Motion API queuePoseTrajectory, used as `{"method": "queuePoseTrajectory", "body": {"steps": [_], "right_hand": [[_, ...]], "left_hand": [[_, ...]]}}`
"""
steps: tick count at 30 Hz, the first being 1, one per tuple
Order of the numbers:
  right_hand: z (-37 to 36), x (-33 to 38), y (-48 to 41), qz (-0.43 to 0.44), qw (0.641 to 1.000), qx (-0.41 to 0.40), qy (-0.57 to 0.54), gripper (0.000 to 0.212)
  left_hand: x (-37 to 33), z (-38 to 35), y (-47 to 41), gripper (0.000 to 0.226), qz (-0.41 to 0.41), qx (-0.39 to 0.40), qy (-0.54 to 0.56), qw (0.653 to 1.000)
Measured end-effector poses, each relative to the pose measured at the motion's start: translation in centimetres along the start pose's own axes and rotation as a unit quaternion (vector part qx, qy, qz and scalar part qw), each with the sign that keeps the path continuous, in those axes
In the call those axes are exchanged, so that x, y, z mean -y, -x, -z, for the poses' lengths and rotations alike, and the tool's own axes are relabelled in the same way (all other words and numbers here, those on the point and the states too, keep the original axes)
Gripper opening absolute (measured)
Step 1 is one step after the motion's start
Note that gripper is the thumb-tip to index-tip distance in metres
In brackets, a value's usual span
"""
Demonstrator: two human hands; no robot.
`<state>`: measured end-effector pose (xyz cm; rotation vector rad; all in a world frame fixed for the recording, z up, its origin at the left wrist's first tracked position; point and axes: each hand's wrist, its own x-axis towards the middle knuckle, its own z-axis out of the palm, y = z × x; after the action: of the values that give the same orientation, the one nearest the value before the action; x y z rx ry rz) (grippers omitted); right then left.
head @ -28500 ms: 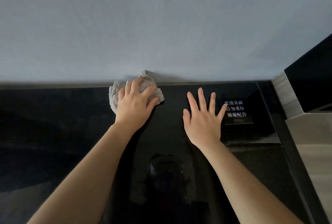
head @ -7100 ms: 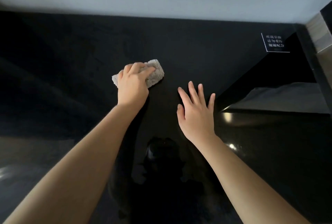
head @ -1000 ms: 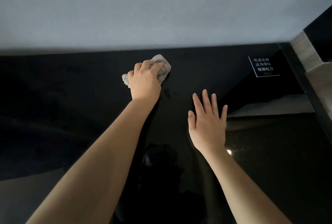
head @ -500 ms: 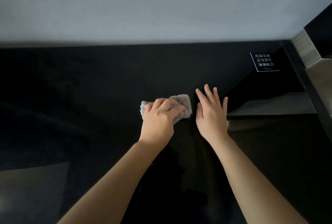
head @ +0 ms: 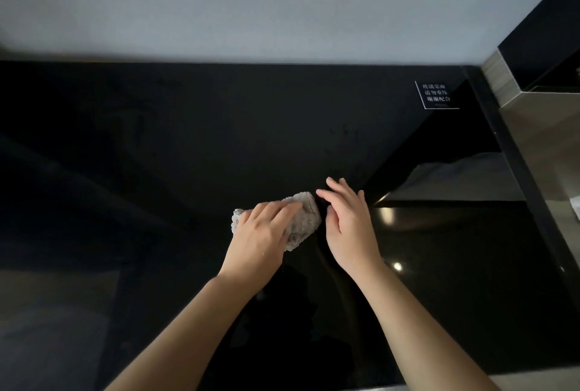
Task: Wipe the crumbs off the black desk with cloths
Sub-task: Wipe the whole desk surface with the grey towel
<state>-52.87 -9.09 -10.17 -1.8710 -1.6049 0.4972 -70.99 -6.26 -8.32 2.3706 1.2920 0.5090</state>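
Note:
A folded grey cloth (head: 303, 222) lies on the glossy black desk (head: 157, 155), a little right of the middle. My left hand (head: 262, 238) lies on top of the cloth with its fingers spread over it and presses it down. My right hand (head: 348, 221) rests on the desk directly right of the cloth, turned on its edge with straight fingers that nearly touch the cloth. A few faint specks (head: 345, 133) show on the glass farther back. Crumbs near my hands are too small to tell.
A small black sign with white characters (head: 436, 95) stands at the desk's back right corner. A grey wall (head: 282, 4) runs along the back edge. A wooden and dark cabinet (head: 533, 108) borders the right side.
My left hand has pulled the cloth from the back of the desk toward me and to the right. My right hand has turned onto its edge beside the cloth.

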Motion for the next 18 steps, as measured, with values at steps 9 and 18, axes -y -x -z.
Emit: {"method": "queuePoseTrajectory", "body": {"steps": [9,18], "right_hand": [[-1.6,4.3,1.6,0.160,0.979,0.123,0.038,0.053],[-2.6,5.1,-0.6,0.147,0.975,0.030,0.166,0.049]], "left_hand": [[3.6,1.8,4.1,0.088,0.166,-0.014,-0.054,0.985],[3.9,1.2,3.8,0.071,0.205,-0.035,-0.054,0.977]]}}
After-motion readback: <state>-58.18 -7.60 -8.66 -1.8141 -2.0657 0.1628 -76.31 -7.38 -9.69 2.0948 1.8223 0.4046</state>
